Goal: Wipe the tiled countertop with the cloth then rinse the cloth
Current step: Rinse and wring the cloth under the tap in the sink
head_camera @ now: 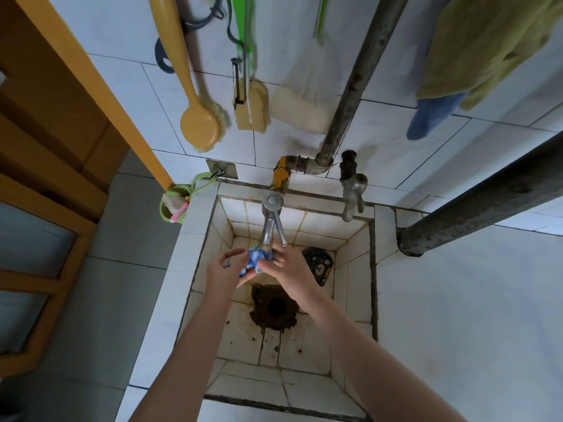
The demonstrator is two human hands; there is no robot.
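A small blue and white cloth is bunched up directly under the spout of the chrome tap, over the tiled sink basin. My left hand holds the cloth from the left with curled fingers. My right hand grips its right side, fingers wrapped round it. The tiled countertop stretches to the right of the basin. Whether water is running cannot be seen.
A dark drain hole lies below my hands, and a black object rests in the basin's right corner. A second old tap and pipes stand behind. Brushes, sponges and towels hang on the wall. A green cup hangs left.
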